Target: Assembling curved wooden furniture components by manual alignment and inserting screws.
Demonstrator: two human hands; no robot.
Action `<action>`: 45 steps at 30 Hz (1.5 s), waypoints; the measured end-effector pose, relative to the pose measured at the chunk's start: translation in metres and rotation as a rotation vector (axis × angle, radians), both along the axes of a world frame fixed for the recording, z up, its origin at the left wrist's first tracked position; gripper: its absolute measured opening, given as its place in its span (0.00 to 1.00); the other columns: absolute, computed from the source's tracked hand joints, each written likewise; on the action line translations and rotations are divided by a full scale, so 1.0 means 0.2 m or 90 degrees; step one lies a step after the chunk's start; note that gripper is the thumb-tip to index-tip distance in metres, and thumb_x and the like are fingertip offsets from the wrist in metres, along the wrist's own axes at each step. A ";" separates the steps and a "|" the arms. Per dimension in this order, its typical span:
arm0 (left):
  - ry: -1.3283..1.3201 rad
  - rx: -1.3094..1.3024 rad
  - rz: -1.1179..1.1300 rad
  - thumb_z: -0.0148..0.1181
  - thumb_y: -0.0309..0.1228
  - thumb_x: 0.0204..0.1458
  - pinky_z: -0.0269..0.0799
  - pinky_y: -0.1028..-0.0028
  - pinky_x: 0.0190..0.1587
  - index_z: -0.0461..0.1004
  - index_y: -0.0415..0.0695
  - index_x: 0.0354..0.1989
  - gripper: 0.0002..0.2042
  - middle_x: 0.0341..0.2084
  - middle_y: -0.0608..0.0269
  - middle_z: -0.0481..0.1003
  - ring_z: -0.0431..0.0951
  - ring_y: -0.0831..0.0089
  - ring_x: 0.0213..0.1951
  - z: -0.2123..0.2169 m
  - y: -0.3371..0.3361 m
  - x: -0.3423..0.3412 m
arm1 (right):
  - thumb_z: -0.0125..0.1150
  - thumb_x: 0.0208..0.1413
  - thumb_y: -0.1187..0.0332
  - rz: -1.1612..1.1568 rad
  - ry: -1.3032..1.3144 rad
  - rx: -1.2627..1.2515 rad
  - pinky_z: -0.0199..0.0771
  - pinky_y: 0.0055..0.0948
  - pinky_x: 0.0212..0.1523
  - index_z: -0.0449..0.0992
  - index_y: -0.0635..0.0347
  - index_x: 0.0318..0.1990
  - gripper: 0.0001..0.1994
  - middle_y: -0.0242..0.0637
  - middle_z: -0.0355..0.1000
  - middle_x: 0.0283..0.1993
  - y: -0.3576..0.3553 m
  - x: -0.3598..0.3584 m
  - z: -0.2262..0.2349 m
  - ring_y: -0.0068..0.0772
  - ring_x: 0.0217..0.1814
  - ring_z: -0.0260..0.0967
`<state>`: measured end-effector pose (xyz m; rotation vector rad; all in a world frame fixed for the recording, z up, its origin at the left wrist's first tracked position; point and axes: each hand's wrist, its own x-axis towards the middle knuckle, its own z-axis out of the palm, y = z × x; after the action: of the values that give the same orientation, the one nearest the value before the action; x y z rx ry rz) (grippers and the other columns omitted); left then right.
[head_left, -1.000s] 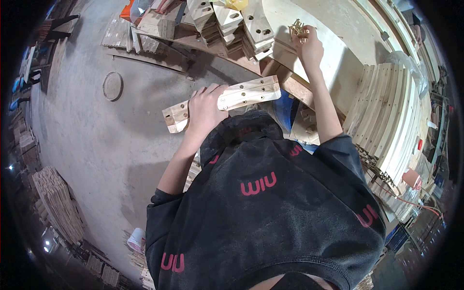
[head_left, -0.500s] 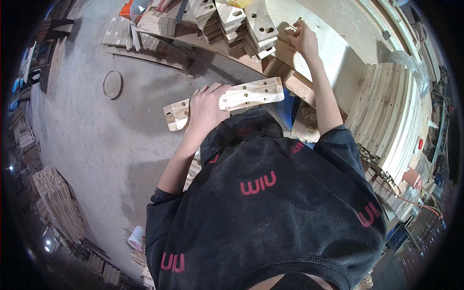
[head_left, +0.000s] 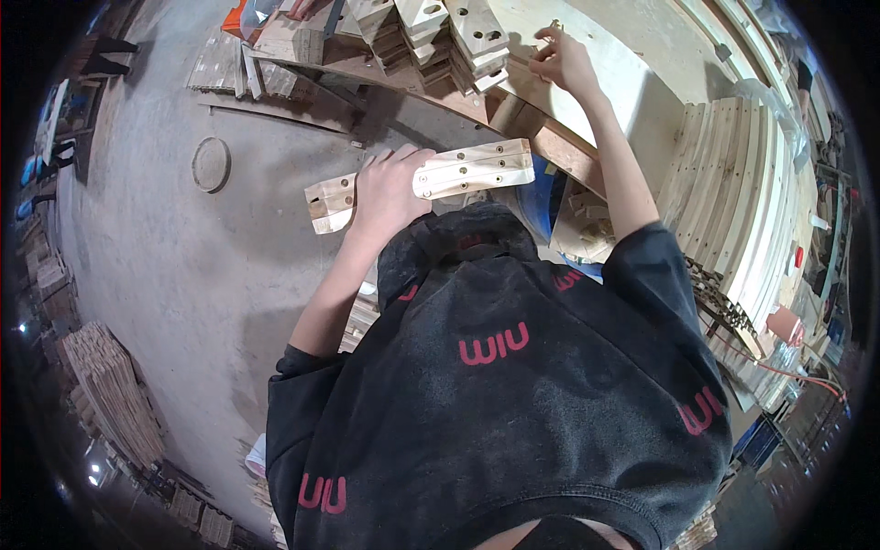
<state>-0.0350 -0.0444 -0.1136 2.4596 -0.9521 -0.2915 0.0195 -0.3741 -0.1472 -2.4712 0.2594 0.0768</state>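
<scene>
My left hand (head_left: pixel 390 191) is closed around a pale wooden block (head_left: pixel 481 172) drilled with several holes, some with metal-looking fittings in them. Lengthwise seams run along the block, which is held slightly tilted in front of my body. Over the bench at the far right, my right hand (head_left: pixel 566 66) hovers with its fingers partly bent and spread apart. Beside its fingertips a small brass-coloured piece (head_left: pixel 556 26) shows against a pale panel (head_left: pixel 632 87); whether a finger touches it is unclear. To the left of that hand stand stacked wooden pieces with holes (head_left: pixel 478 38).
Long pale slats (head_left: pixel 724 183) stand in a row on the right. A bench edge (head_left: pixel 568 158) crosses in front of me, with a blue object (head_left: pixel 541 197) below it. A round ring-like item (head_left: pixel 211 164) lies on the floor; stacked boards (head_left: pixel 110 380) are at lower left.
My right hand has drawn back slightly from the small brass-coloured piece, and its fingers have spread. The wooden block stays in my left hand. The whole view has shifted a little.
</scene>
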 end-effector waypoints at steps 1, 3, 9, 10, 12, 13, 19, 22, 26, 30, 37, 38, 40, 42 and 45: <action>-0.001 -0.002 0.006 0.64 0.28 0.26 0.69 0.64 0.44 0.74 0.46 0.42 0.25 0.36 0.60 0.73 0.72 0.58 0.39 0.01 -0.01 0.00 | 0.63 0.44 0.74 -0.052 -0.039 0.046 0.73 0.24 0.33 0.68 0.64 0.48 0.21 0.40 0.75 0.31 0.01 -0.05 0.04 0.25 0.31 0.73; -0.005 0.005 0.011 0.64 0.27 0.26 0.69 0.64 0.44 0.74 0.46 0.42 0.25 0.35 0.60 0.72 0.72 0.58 0.39 0.02 -0.02 -0.01 | 0.62 0.44 0.76 -0.129 -0.075 0.200 0.72 0.21 0.34 0.65 0.64 0.48 0.21 0.38 0.74 0.31 0.03 -0.18 0.12 0.22 0.32 0.71; -0.050 -0.068 0.012 0.66 0.25 0.24 0.70 0.65 0.39 0.75 0.46 0.37 0.23 0.30 0.62 0.72 0.73 0.59 0.35 0.00 -0.07 -0.01 | 0.64 0.44 0.76 -0.007 -0.141 0.373 0.68 0.19 0.36 0.65 0.59 0.47 0.21 0.31 0.74 0.32 0.35 -0.63 0.32 0.18 0.33 0.69; -0.050 -0.070 0.009 0.66 0.25 0.24 0.70 0.65 0.39 0.75 0.46 0.37 0.23 0.30 0.62 0.72 0.73 0.59 0.35 0.00 -0.08 -0.01 | 0.64 0.44 0.76 0.027 -0.165 0.336 0.69 0.20 0.37 0.66 0.59 0.47 0.20 0.32 0.74 0.32 0.38 -0.65 0.27 0.20 0.33 0.69; -0.052 -0.057 0.011 0.66 0.25 0.24 0.70 0.66 0.40 0.75 0.46 0.37 0.23 0.30 0.62 0.72 0.73 0.60 0.35 0.02 -0.11 -0.01 | 0.65 0.43 0.75 0.096 -0.220 0.204 0.69 0.22 0.38 0.69 0.59 0.46 0.20 0.33 0.74 0.33 0.42 -0.66 0.26 0.23 0.36 0.69; -0.051 -0.058 0.010 0.66 0.25 0.24 0.70 0.66 0.40 0.75 0.46 0.37 0.23 0.30 0.62 0.72 0.73 0.60 0.35 0.03 -0.12 -0.01 | 0.65 0.43 0.74 0.129 -0.250 0.107 0.68 0.22 0.38 0.70 0.58 0.45 0.19 0.33 0.73 0.33 0.44 -0.67 0.27 0.24 0.38 0.69; -0.053 -0.047 0.001 0.66 0.25 0.22 0.68 0.65 0.41 0.74 0.47 0.37 0.24 0.30 0.62 0.72 0.73 0.60 0.35 0.02 -0.15 0.00 | 0.66 0.41 0.72 0.175 -0.201 0.051 0.64 0.19 0.36 0.73 0.55 0.44 0.19 0.28 0.73 0.35 0.47 -0.66 0.28 0.22 0.40 0.67; -0.047 -0.053 0.007 0.66 0.26 0.22 0.68 0.65 0.41 0.74 0.47 0.38 0.25 0.30 0.62 0.72 0.73 0.60 0.36 0.03 -0.15 0.00 | 0.66 0.41 0.72 0.151 -0.196 0.118 0.63 0.20 0.39 0.73 0.55 0.45 0.19 0.28 0.74 0.35 0.48 -0.66 0.28 0.21 0.38 0.67; -0.032 -0.050 0.017 0.66 0.26 0.22 0.68 0.65 0.42 0.75 0.47 0.38 0.25 0.32 0.62 0.72 0.73 0.60 0.37 0.04 -0.14 0.00 | 0.66 0.40 0.71 0.168 -0.206 0.145 0.60 0.22 0.43 0.73 0.55 0.46 0.20 0.29 0.74 0.35 0.48 -0.65 0.22 0.22 0.36 0.68; -0.033 -0.061 0.024 0.66 0.26 0.22 0.69 0.66 0.43 0.74 0.47 0.39 0.26 0.33 0.63 0.72 0.73 0.61 0.37 0.03 -0.13 0.01 | 0.66 0.41 0.71 0.207 -0.206 0.073 0.57 0.25 0.44 0.72 0.54 0.46 0.20 0.30 0.73 0.35 0.49 -0.64 0.23 0.25 0.37 0.68; -0.015 -0.029 0.019 0.65 0.26 0.24 0.69 0.64 0.43 0.73 0.47 0.42 0.27 0.34 0.62 0.72 0.72 0.59 0.37 0.04 -0.10 0.01 | 0.66 0.40 0.67 0.203 -0.220 0.048 0.55 0.29 0.47 0.71 0.54 0.46 0.21 0.33 0.71 0.42 0.53 -0.62 0.27 0.32 0.46 0.65; -0.014 -0.032 0.020 0.65 0.26 0.25 0.69 0.64 0.43 0.73 0.47 0.42 0.27 0.34 0.62 0.72 0.72 0.59 0.37 0.04 -0.10 0.01 | 0.66 0.40 0.66 0.185 -0.212 0.053 0.55 0.30 0.48 0.71 0.53 0.46 0.22 0.33 0.70 0.43 0.53 -0.62 0.27 0.34 0.47 0.63; -0.011 -0.035 0.024 0.65 0.26 0.25 0.69 0.65 0.42 0.73 0.47 0.42 0.27 0.34 0.62 0.72 0.72 0.59 0.37 0.04 -0.10 0.01 | 0.66 0.40 0.65 0.173 -0.218 0.030 0.55 0.31 0.48 0.71 0.53 0.46 0.22 0.33 0.69 0.43 0.54 -0.61 0.26 0.35 0.47 0.63; -0.030 -0.053 0.032 0.67 0.26 0.22 0.69 0.65 0.43 0.74 0.47 0.39 0.25 0.32 0.63 0.72 0.73 0.60 0.37 0.03 -0.10 0.02 | 0.66 0.40 0.64 0.160 -0.225 0.005 0.55 0.32 0.49 0.70 0.53 0.47 0.22 0.34 0.69 0.43 0.56 -0.60 0.24 0.37 0.48 0.62; -0.021 -0.058 0.039 0.67 0.26 0.23 0.68 0.65 0.43 0.74 0.47 0.39 0.25 0.32 0.63 0.72 0.73 0.60 0.37 0.03 -0.09 0.02 | 0.66 0.39 0.65 0.152 -0.206 -0.041 0.54 0.34 0.50 0.70 0.53 0.47 0.23 0.34 0.68 0.44 0.59 -0.58 0.23 0.37 0.48 0.62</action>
<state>-0.0309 -0.0631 -0.1080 2.4116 -0.8809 -0.1837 -0.0972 -0.2556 -0.1017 -2.5201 -0.1742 -0.2327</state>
